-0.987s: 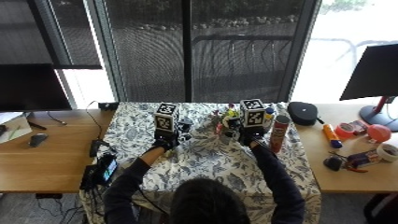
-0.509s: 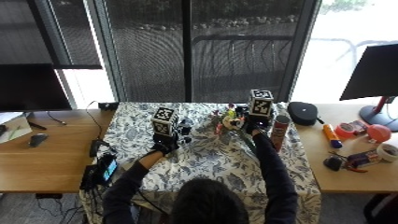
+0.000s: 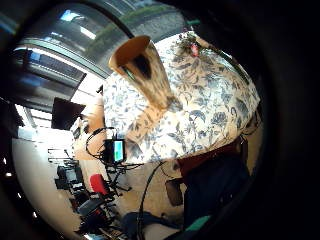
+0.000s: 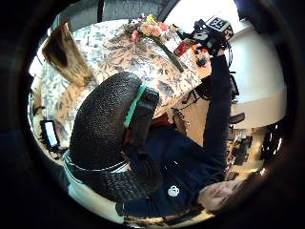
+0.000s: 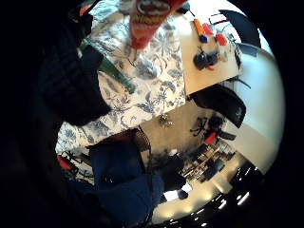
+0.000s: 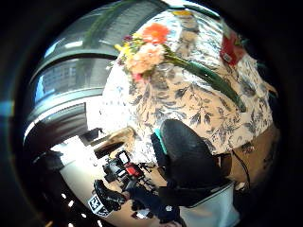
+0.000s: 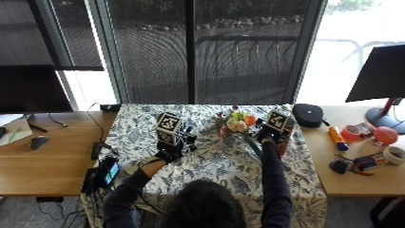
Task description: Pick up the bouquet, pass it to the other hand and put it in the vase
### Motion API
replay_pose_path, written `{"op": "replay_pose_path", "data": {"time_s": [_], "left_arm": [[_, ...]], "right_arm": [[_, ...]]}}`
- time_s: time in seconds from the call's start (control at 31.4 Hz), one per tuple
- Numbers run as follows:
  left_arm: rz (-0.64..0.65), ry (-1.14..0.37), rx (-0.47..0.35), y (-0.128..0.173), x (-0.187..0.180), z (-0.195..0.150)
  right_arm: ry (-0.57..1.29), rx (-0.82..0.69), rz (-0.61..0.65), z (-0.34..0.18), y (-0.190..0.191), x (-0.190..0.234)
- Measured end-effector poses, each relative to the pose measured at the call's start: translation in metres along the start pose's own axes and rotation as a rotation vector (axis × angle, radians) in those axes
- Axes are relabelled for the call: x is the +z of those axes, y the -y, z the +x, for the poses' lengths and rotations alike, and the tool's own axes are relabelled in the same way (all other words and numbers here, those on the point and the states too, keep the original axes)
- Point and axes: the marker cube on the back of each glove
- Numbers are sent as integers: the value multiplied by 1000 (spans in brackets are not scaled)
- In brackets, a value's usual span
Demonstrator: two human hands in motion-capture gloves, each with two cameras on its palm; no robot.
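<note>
**Still flat: bouquet on the cloth, both hands nearby**

Now the bouquet [image 7: 238,127] lies flat on the floral tablecloth [image 7: 215,166], blossoms toward the window, green stems [image 6: 208,78] running back toward the person. Right hand [image 7: 269,135] sits just beside those stems, next to the red crisp can [image 5: 149,21]; whether its fingers have closed on anything, I cannot tell from here. Left hand [image 7: 169,151] hovers by the tan vase [image 3: 145,70], which stands upright on the cloth, well apart from the flowers. Left fingers [image 4: 107,129] look curled, apparently holding nothing.
</note>
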Motion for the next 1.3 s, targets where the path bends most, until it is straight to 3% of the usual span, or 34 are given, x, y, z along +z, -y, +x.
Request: {"op": "replay_pose_path", "data": {"time_s": [0.16, 0.32, 0.54, 0.67, 0.83, 1.3], "left_arm": [[1, 6, 13, 0, 3, 2], [-20, 9, 19, 2, 11, 4], [-45, 7, 20, 3, 18, 3], [-57, 1, 15, 3, 21, 1], [-61, -1, 6, 2, 23, -2], [-112, -20, 2, 4, 31, 0]], "right_arm": [[1, 133, -108, 24, 39, 44], [6, 215, 23, 38, 36, 66], [24, 322, 14, 41, 51, 111], [26, 289, 27, 38, 57, 125], [-6, 327, -54, 40, 56, 144], [-99, 343, 73, 38, 54, 137]]}}
